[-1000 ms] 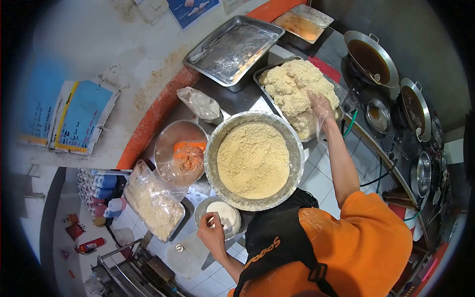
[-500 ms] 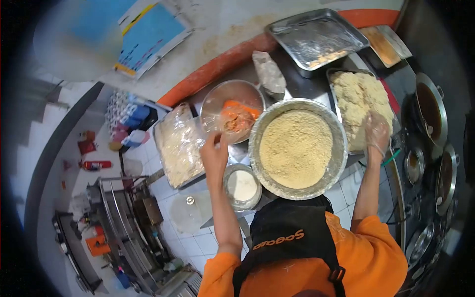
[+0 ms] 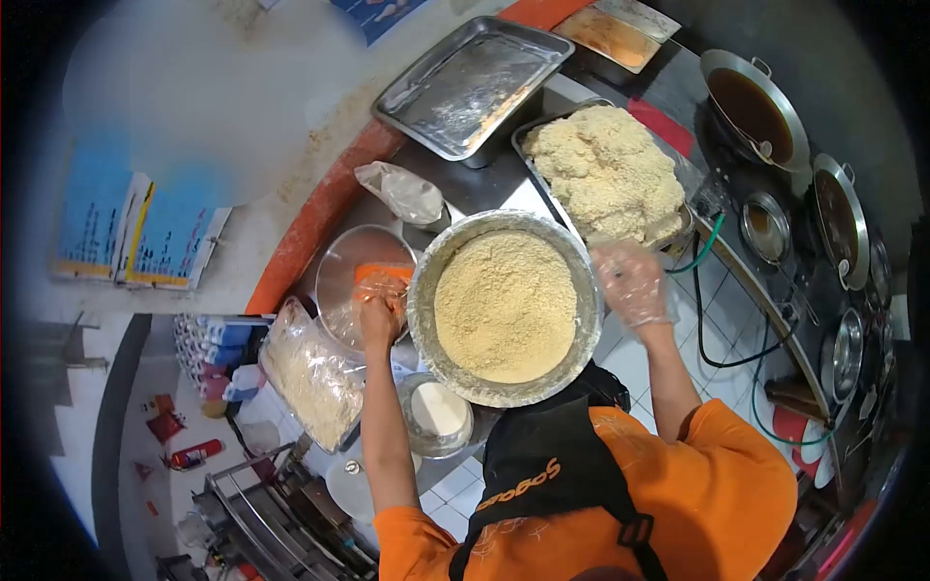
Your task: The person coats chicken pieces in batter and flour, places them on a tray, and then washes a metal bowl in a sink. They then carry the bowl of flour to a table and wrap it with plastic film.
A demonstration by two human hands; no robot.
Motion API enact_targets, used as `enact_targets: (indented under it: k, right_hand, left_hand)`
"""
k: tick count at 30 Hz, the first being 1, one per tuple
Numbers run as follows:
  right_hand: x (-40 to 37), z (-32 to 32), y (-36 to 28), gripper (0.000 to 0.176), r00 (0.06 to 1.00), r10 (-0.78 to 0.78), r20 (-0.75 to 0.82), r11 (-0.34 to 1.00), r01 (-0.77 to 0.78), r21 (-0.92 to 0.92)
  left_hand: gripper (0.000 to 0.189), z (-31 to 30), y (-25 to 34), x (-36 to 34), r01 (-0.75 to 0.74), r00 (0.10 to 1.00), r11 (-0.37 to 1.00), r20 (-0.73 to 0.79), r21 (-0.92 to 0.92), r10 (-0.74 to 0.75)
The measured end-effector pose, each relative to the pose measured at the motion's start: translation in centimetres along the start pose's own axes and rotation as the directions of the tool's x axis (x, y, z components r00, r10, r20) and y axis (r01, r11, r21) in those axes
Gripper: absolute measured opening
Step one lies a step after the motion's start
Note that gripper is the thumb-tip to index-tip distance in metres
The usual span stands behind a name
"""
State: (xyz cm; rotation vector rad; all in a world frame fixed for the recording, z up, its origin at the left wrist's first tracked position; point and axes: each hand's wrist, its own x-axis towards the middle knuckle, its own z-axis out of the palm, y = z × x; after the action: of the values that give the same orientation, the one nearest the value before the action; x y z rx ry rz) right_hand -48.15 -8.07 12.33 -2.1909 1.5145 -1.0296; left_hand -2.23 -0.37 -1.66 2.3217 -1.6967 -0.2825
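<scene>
My left hand (image 3: 380, 308) is inside the steel bowl (image 3: 334, 290), its fingers bent at the orange item and pinkish pieces (image 3: 385, 283); what it grips is too small to make out. My right hand (image 3: 632, 283), in a clear plastic glove, has its fingers spread just right of the big round basin's rim, with nothing in it. Pale yellow crumbly flour (image 3: 506, 308) fills that basin (image 3: 588, 320). Behind my right hand, a tray (image 3: 542, 182) bears a heap of crumb-coated pieces (image 3: 608, 172). A small bowl of white liquid (image 3: 439, 409) sits below the steel bowl.
An empty-looking metal tray (image 3: 470, 82) lies at the back, near a plastic bag (image 3: 402, 192). A plastic-covered tray of floury food (image 3: 315, 373) stands at the left. Woks of brown liquid (image 3: 751, 107) and a green hose (image 3: 705, 242) are at the right.
The view has turned and shifted. My right hand has left the heaped tray and moved toward the basin; my left hand has moved from the plastic-covered tray's edge into the steel bowl.
</scene>
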Motion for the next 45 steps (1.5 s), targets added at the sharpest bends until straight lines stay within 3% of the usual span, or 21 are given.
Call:
enact_targets:
  k: [3, 8, 12, 14, 15, 17, 18, 20, 21, 23, 25, 27, 31, 32, 33, 35, 37, 39, 42, 43, 45]
  right_hand:
    - [-1.2, 1.5, -2.0, 0.015, 0.996, -0.087, 0.012, 0.987, 0.085, 0.134]
    - [-0.8, 2.2, -4.2, 0.013, 0.977, -0.152, 0.148, 0.967, 0.116, 0.226]
    - [0.9, 3.3, -6.4, 0.011, 0.96, -0.243, 0.14, 0.924, 0.185, 0.335]
    - [1.8, 4.6, -7.3, 0.014, 0.937, -0.247, 0.246, 0.882, 0.112, 0.459]
    - [2.2, 5.6, -8.3, 0.014, 0.926, -0.272, 0.26, 0.871, 0.122, 0.477]
    - [2.4, 7.9, -11.6, 0.022, 0.864, -0.191, 0.466, 0.626, -0.259, 0.736]
    - [2.2, 9.1, -13.1, 0.022, 0.854, -0.21, 0.476, 0.623, -0.258, 0.739]
    - [1.5, 11.6, -15.3, 0.03, 0.62, -0.198, 0.759, 0.211, -0.729, 0.651]
    - [1.6, 12.3, -15.5, 0.03, 0.603, -0.22, 0.767, 0.221, -0.735, 0.641]
    - [1.7, 13.7, -15.8, 0.034, 0.397, -0.308, 0.865, 0.443, -0.745, 0.5]
    - [0.7, 14.3, -15.9, 0.032, 0.379, -0.362, 0.851, 0.426, -0.745, 0.513]
    - [-0.5, 14.9, -15.9, 0.028, 0.501, -0.393, 0.771, 0.454, -0.623, 0.637]
    - [-2.3, 14.8, -15.3, 0.028, 0.415, -0.365, 0.834, 0.552, -0.624, 0.552]
    - [-2.5, 14.9, -14.7, 0.029, 0.5, -0.431, 0.751, 0.629, -0.429, 0.648]
    - [-2.5, 14.8, -14.0, 0.029, 0.487, -0.435, 0.757, 0.634, -0.431, 0.642]
    - [-2.0, 14.1, -13.0, 0.028, 0.48, -0.331, 0.813, 0.561, -0.593, 0.578]
    - [-1.0, 12.9, -12.3, 0.027, 0.457, -0.268, 0.848, 0.627, -0.585, 0.514]
    - [-0.2, 12.4, -11.1, 0.026, 0.533, -0.204, 0.821, 0.574, -0.615, 0.541]
    - [0.8, 11.7, -9.6, 0.026, 0.577, -0.148, 0.803, 0.602, -0.592, 0.536]
    - [1.0, 11.5, -9.2, 0.026, 0.578, -0.146, 0.803, 0.604, -0.591, 0.535]
    - [1.1, 11.2, -8.4, 0.025, 0.607, -0.116, 0.786, 0.616, -0.577, 0.536]
  left_hand:
    - [0.024, -0.2, -0.7, 0.2, -0.08, 0.985, 0.994, -0.151, 0.072, 0.09]
    - [0.028, -5.8, 0.7, -0.7, 0.21, 0.977, 0.971, -0.019, -0.116, -0.214]
    - [0.027, -10.4, 4.1, -3.6, 0.272, 0.941, 0.911, -0.11, -0.311, -0.319]
    - [0.025, -11.0, 5.3, -5.5, -0.001, 0.934, 0.829, -0.297, -0.559, -0.199]
    - [0.025, -11.8, 6.3, -6.5, 0.021, 0.924, 0.831, -0.308, -0.555, -0.228]
    - [0.031, -13.5, 8.6, -8.4, 0.049, 0.979, 0.496, -0.057, -0.867, -0.196]
    - [0.031, -13.8, 9.4, -9.1, 0.053, 0.974, 0.496, -0.065, -0.867, -0.218]
    - [0.028, -14.2, 10.8, -10.6, 0.016, 0.993, 0.235, -0.012, -0.972, -0.118]
    - [0.028, -14.5, 11.6, -11.4, 0.011, 0.989, 0.233, -0.023, -0.972, -0.146]
    - [0.026, -15.0, 12.7, -13.1, 0.058, 0.959, 0.412, -0.064, -0.909, -0.277]
    - [0.026, -14.8, 12.6, -15.2, 0.142, 0.891, 0.396, -0.057, -0.907, -0.45]
    - [0.028, -14.5, 12.2, -17.3, 0.136, 0.818, 0.491, -0.182, -0.86, -0.546]
    - [0.025, -13.7, 12.4, -20.5, 0.136, 0.702, 0.444, -0.23, -0.886, -0.674]
    - [0.022, -13.1, 12.0, -21.2, 0.176, 0.708, 0.456, -0.21, -0.872, -0.674]
    - [0.022, -12.4, 11.8, -21.7, 0.182, 0.698, 0.448, -0.205, -0.875, -0.686]
    - [0.019, -11.1, 11.3, -22.6, 0.433, 0.741, 0.655, -0.169, -0.62, -0.65]
    - [0.021, -6.2, 9.4, -23.5, 0.377, 0.771, 0.71, -0.224, -0.594, -0.597]
    - [0.022, -2.8, 8.9, -23.8, 0.535, 0.834, 0.801, 0.014, -0.267, -0.552]
    - [0.009, 0.0, 10.3, -23.9, 0.507, 0.857, 0.861, 0.132, -0.035, -0.499]
    - [0.009, 0.3, 10.2, -24.1, 0.505, 0.858, 0.862, 0.133, -0.037, -0.497]
    - [0.016, -0.8, 10.1, -24.3, 0.468, 0.872, 0.769, 0.084, -0.436, -0.483]
